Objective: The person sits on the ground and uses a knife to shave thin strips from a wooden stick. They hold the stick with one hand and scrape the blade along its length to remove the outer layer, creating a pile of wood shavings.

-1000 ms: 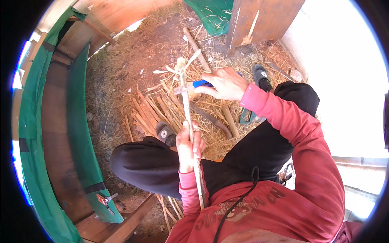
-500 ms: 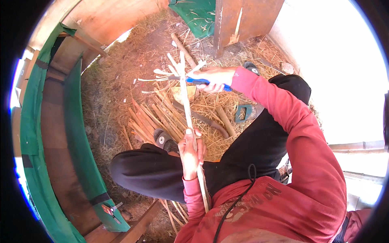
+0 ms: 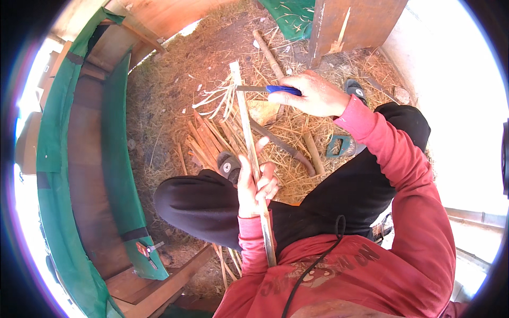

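Observation:
My left hand [image 3: 255, 179] grips a long thin wooden strip [image 3: 248, 139] that runs from my chest out over my knee. My right hand [image 3: 313, 94] holds a blue-handled knife [image 3: 269, 89], its blade laid across the strip near the far tip. Pale curled shavings [image 3: 218, 98] hang from the strip's upper end. I sit with black trousers [image 3: 201, 204] and red sleeves, one knee raised under the left hand.
A pile of split wooden strips [image 3: 209, 139] lies on the straw-covered ground [image 3: 175, 85]. A curved dark tool [image 3: 278, 144] and a thick stick [image 3: 268, 53] lie beyond. Green-edged wooden boards [image 3: 108, 138] curve along the left; a brown plank [image 3: 350, 24] stands at the top.
My right hand has pushed the knife farther along the strip toward its tip. The left hand keeps its grip on the strip.

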The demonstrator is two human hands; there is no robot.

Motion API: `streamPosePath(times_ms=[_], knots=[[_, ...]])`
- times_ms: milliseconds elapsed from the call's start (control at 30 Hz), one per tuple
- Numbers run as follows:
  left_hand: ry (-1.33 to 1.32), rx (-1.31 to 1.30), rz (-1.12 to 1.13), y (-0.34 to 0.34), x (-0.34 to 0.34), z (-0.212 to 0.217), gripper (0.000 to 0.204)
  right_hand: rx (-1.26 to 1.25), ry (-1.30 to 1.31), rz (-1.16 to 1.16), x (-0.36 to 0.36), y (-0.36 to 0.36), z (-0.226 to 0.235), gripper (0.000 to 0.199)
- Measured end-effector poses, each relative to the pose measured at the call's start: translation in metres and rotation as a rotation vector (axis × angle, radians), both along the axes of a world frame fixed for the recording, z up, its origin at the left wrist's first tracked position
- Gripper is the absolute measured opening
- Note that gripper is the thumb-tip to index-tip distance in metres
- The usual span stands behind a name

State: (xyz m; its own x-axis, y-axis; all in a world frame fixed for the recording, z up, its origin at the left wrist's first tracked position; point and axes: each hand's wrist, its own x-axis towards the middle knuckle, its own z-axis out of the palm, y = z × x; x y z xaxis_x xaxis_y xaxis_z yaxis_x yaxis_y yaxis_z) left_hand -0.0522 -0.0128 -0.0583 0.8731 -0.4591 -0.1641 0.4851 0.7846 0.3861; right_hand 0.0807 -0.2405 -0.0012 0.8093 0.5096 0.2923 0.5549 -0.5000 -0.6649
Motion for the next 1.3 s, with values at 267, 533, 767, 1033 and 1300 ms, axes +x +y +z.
streamPosePath(times_ms=[267, 533, 767, 1033, 1300], knots=[[-0.179, 0.461, 0.077, -0.01, 0.0, 0.014, 0.055, -0.195, -0.223, 0.015, -0.026, 0.018, -0.023, 0.036], [-0.27, 0.656, 0.007, -0.013, -0.003, 0.016, 0.061, -0.342, -0.265, -0.481, -0.001, 0.009, -0.019, 0.041], [-0.302, 0.542, 0.079, -0.003, 0.0, 0.012, 0.066, -0.059, -0.193, -0.378, 0.007, -0.014, -0.007, 0.035], [-0.186, 0.698, 0.047, -0.008, 0.001, 0.023, 0.109, -0.253, -0.389, -0.007, -0.023, 0.022, -0.026, 0.037], [-0.278, 0.382, -0.041, 0.001, -0.008, 0.02, 0.081, -0.035, -0.237, -0.145, -0.02, 0.009, -0.005, 0.033]])
